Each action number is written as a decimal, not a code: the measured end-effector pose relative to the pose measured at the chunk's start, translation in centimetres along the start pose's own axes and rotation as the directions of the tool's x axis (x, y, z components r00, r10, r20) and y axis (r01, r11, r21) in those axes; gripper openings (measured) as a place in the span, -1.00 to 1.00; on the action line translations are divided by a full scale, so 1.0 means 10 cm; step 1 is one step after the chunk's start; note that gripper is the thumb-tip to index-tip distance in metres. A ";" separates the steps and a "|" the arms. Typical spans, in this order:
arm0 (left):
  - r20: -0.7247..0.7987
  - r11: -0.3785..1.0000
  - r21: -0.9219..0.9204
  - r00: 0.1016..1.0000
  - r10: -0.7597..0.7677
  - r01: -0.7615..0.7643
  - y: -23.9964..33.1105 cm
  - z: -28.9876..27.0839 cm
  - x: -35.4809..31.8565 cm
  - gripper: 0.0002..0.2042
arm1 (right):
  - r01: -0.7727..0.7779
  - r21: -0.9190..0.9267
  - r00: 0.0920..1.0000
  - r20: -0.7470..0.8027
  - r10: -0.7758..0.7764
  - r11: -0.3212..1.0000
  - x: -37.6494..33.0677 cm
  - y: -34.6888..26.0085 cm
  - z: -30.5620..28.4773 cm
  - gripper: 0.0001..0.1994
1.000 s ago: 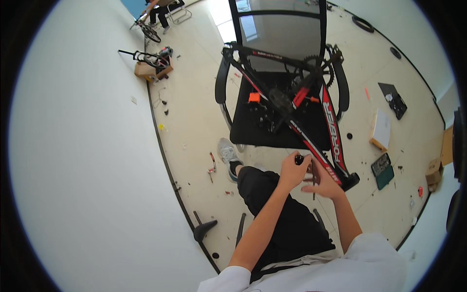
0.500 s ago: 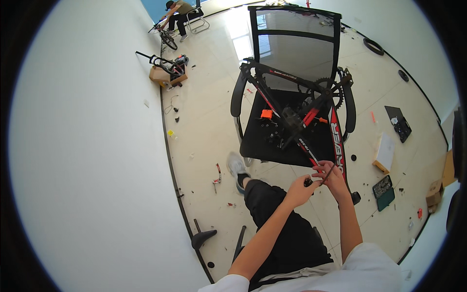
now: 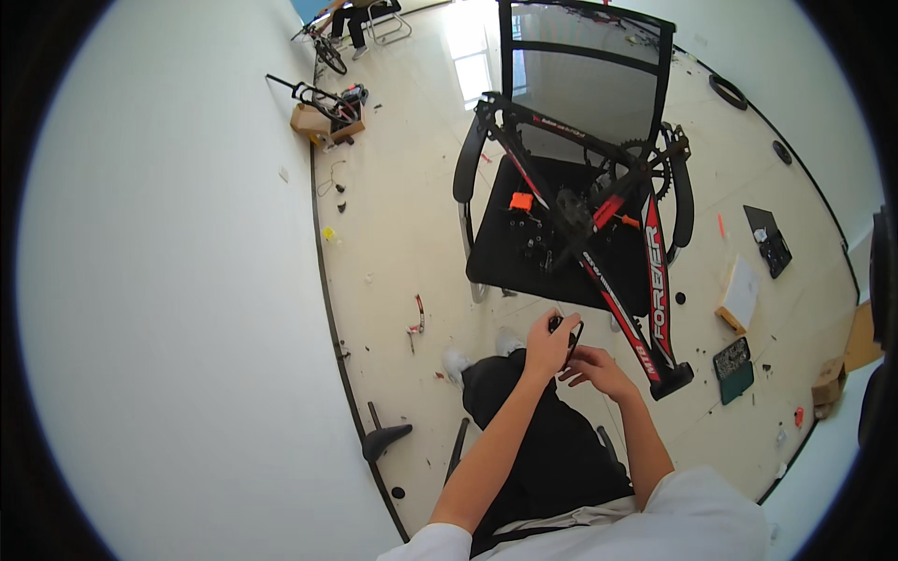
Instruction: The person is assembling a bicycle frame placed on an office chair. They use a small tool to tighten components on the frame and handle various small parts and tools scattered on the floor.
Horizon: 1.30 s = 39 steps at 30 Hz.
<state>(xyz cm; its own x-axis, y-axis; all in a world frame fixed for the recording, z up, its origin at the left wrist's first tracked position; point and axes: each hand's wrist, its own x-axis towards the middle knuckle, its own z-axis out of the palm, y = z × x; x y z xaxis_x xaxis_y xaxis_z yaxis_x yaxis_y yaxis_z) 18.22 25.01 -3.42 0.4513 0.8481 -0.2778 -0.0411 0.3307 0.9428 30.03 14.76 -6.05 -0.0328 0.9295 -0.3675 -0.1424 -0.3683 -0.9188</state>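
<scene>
On the far left, a brown cardboard box (image 3: 311, 120) by the white wall holds loose bike parts, among them a dark fork (image 3: 297, 91). Nearer, a black bicycle saddle (image 3: 385, 441) with its post lies on the pale tiled floor, and a thin red-and-black piece (image 3: 417, 316) lies between it and the chair.

The left hand (image 3: 545, 348) is closed around a small black part (image 3: 557, 324), above the dark-clad legs and just short of the seat. The part looks rounded at the top, with a narrow dark length running down towards the other hand; the fingers hide the rest. The right hand (image 3: 599, 370) is loosely open beside its lower end — whether the fingertips touch it, I cannot tell.

Ahead, a black mesh-backed armchair (image 3: 491, 257) carries a black, red and white bicycle frame (image 3: 629, 323), which covers much of the seat; its thick front end juts out near the right hand. Farther right lie a white box (image 3: 739, 292) and an open dark-green case (image 3: 735, 379).
</scene>
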 end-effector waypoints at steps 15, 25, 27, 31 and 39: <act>-0.031 0.967 0.235 0.993 0.113 -0.102 -0.05 0.01 0.00 -0.64 | 0.355 0.395 0.877 0.173 -0.448 0.847 -0.38 -0.75 -0.04 -0.39; -0.005 0.983 0.182 1.000 -0.007 0.008 0.01 -0.08 -0.14 -0.69 | 0.150 0.241 0.983 -0.137 -0.120 0.959 0.06 -0.46 -0.17 -0.53; -0.016 0.994 0.110 1.000 -0.013 0.014 0.00 -0.08 -0.16 -0.70 | 0.104 0.173 0.983 -0.169 -0.075 0.979 0.07 -0.23 -0.06 -0.54; -0.096 1.000 0.014 0.995 0.006 -0.005 -0.03 -0.04 -0.01 -0.71 | -0.042 0.240 0.996 -0.065 0.059 0.970 -0.06 0.09 0.23 -0.60; -0.131 0.914 0.361 0.961 0.244 -0.183 -0.10 0.06 0.05 -0.63 | 0.129 0.363 0.988 0.030 -0.150 0.923 -0.63 -0.32 0.09 -0.60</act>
<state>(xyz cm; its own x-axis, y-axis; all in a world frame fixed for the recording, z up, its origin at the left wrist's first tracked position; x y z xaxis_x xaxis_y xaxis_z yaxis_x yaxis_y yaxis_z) 19.02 24.89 -4.38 0.3070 0.9498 -0.0608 0.2017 -0.0025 0.9794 29.82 10.13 -0.70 -0.0407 0.9744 -0.2210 -0.4943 -0.2119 -0.8431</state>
